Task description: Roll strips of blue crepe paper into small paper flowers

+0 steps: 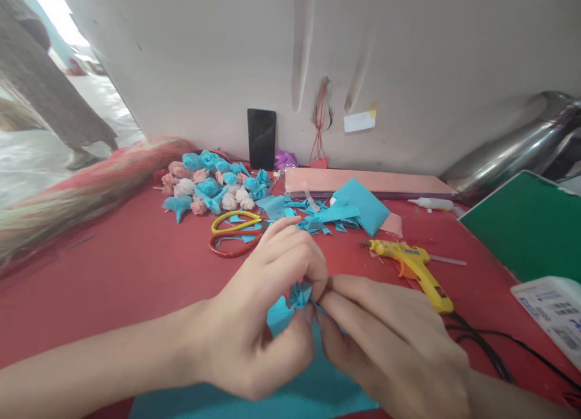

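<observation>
A small gathered blue crepe paper flower point(299, 294) sits between the fingertips of both hands. My left hand point(276, 292) is curled in a pinch around it, thumb below and fingers above. From the right, my right hand point(390, 334) pinches its narrow twisted end; that end is mostly covered by the fingers. Beneath the hands lies a blue paper sheet point(313, 382). Scissors point(233, 232) with one yellow and one red handle rest just beyond the left hand, their blades hidden. A yellow glue gun point(413, 267) lies beyond the right hand.
Paper flowers point(209, 183) in blue, pink and white are heaped at the back left. Blue scraps point(327, 216) and a pink paper pack point(363, 181) lie behind the hands. A phone point(262, 139) leans on the wall. A green board point(529, 225) and cables point(485, 346) are right; a person stands far left.
</observation>
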A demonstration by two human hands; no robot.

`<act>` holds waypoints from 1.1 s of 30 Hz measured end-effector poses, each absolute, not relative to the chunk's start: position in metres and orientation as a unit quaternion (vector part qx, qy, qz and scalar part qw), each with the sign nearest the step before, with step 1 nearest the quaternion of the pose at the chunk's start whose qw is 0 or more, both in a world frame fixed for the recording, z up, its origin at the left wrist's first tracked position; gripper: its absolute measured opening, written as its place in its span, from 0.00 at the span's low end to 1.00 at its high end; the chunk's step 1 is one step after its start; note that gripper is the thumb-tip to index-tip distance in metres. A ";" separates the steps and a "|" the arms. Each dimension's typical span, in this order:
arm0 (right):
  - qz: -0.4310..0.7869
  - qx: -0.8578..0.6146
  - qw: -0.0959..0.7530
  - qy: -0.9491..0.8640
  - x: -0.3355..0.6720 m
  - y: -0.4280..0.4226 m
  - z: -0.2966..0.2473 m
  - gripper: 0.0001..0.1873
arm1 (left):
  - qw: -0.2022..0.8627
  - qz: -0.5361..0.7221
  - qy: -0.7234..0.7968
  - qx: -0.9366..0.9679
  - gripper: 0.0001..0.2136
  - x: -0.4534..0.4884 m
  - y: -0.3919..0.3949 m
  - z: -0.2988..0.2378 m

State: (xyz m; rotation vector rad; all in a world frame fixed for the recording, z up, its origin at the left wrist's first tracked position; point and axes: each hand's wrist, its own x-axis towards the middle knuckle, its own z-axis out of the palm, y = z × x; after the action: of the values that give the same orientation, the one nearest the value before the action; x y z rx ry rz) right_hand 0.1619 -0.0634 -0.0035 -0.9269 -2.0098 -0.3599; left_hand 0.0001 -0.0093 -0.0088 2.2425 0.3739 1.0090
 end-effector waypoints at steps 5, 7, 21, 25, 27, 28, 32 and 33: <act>-0.127 -0.390 0.441 -0.798 0.163 -0.063 -0.004 0.12 | 0.283 0.370 0.127 0.876 0.11 -0.001 -0.006 -0.004; -0.111 -0.399 0.443 -0.795 0.163 -0.063 -0.004 0.12 | 0.261 0.360 0.125 0.887 0.12 -0.002 -0.005 -0.002; 0.072 -0.388 0.498 -0.772 0.164 -0.058 -0.002 0.07 | 0.189 0.345 0.145 0.908 0.09 -0.005 0.002 -0.003; 0.012 -0.393 0.492 -0.777 0.163 -0.061 -0.006 0.05 | 0.196 0.332 0.157 0.909 0.07 -0.005 0.001 -0.003; -0.035 -0.399 0.479 -0.781 0.163 -0.062 -0.008 0.05 | 0.201 0.325 0.162 0.910 0.07 -0.004 0.000 -0.002; -0.059 -0.402 0.472 -0.783 0.163 -0.062 -0.009 0.06 | 0.200 0.322 0.165 0.910 0.06 -0.004 -0.001 -0.002; -0.133 -0.403 0.436 -0.793 0.162 -0.060 -0.013 0.14 | 0.202 0.323 0.171 0.908 0.06 -0.002 -0.002 -0.002; -0.140 -0.401 0.433 -0.795 0.162 -0.060 -0.013 0.14 | 0.206 0.323 0.174 0.907 0.06 -0.002 -0.002 -0.001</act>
State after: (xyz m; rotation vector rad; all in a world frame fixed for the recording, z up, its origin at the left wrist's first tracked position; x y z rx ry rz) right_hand 0.1619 -0.0597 -0.0129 -1.0002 -1.9814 -0.3501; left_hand -0.0018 -0.0023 -0.0011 2.5288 0.4842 0.8991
